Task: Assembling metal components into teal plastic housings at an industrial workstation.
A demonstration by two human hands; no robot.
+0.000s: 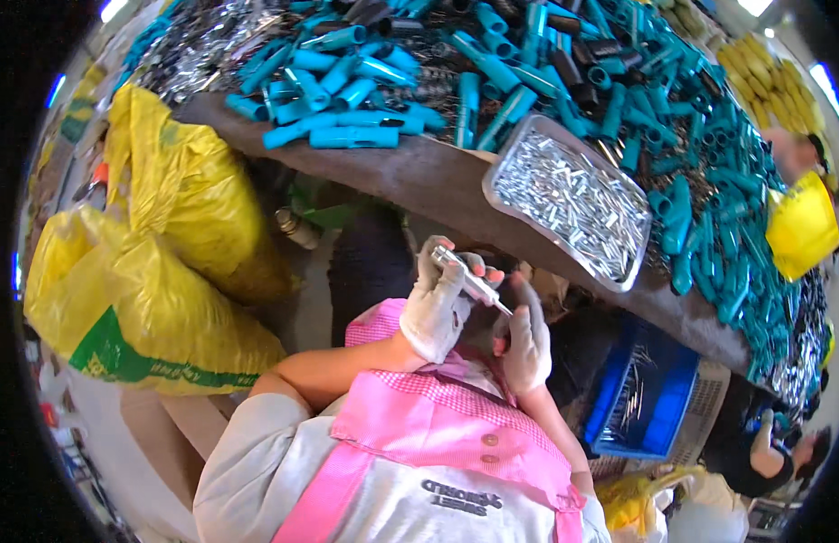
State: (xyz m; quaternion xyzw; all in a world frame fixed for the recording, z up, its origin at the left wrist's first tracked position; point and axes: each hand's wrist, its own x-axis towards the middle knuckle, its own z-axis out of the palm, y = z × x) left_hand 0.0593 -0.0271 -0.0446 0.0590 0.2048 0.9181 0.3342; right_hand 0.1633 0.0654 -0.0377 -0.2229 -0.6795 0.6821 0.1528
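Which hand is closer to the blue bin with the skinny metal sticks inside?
Right. The right hand is to the left of the blue bin; the left hand, holding a slim white-and-silver tool, is farther left.

"What covers your left hand [432, 312] and right hand [530, 351]?"
"Pale gloves [427, 328], with some fingertips [495, 275] bare."
"And below your hands?"
"Your pink apron [383, 416], partly checked, with two round buttons [489, 440]. Under it, your light grey shirt [247, 452]: dark lettering [460, 500] on it, the left sleeve [267, 412] ending well short of your glove."
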